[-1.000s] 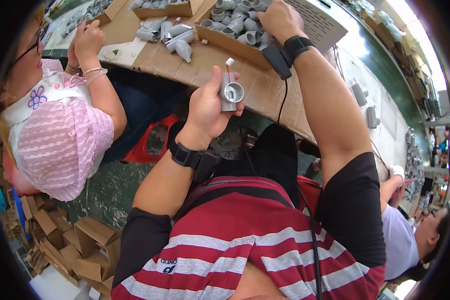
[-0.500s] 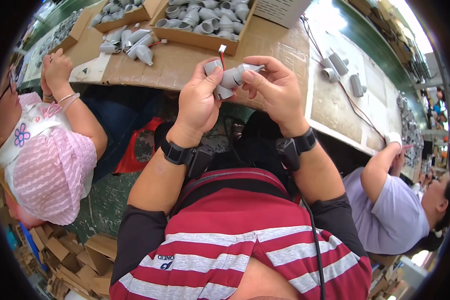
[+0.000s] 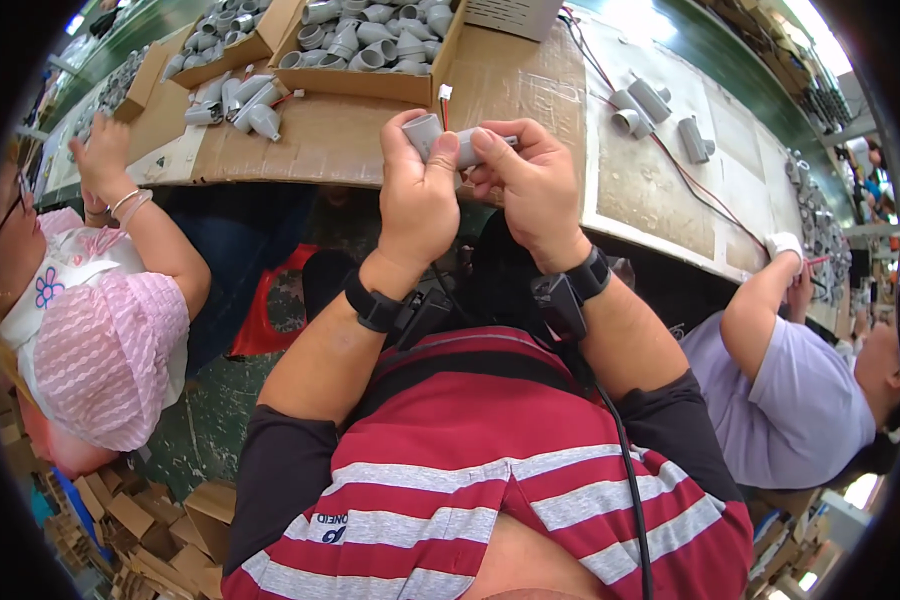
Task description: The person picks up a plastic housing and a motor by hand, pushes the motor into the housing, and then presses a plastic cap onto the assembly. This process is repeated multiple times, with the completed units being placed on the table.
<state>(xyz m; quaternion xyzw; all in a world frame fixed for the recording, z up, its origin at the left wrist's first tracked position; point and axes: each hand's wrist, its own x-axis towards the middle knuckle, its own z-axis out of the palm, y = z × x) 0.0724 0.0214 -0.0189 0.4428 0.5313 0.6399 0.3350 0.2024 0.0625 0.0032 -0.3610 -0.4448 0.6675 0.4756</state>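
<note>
Over the table's front edge, both hands grip a grey plastic tubular housing (image 3: 423, 130). My left hand (image 3: 417, 200) is wrapped round its wide tube end, with the thumb pressed on its side. My right hand (image 3: 540, 190) pinches the grey tapered end piece (image 3: 470, 150) between thumb and fingers. A red and dark wire with a white connector (image 3: 445, 92) sticks up from the housing. Fingers cover much of the joint between the two parts, so I cannot tell how tightly they sit together.
A cardboard box (image 3: 385, 88) of grey elbow-shaped parts stands ahead, beside several assembled housings (image 3: 245, 105). More grey pieces (image 3: 642, 100) and a long cable (image 3: 705, 200) lie at right. One co-worker (image 3: 100, 330) sits left, another (image 3: 780, 390) right.
The housing has turned so its tube opening faces up more, and its tapered end is now mostly covered by my right fingers. My hands have drawn closer together. The left co-worker's hands have shifted.
</note>
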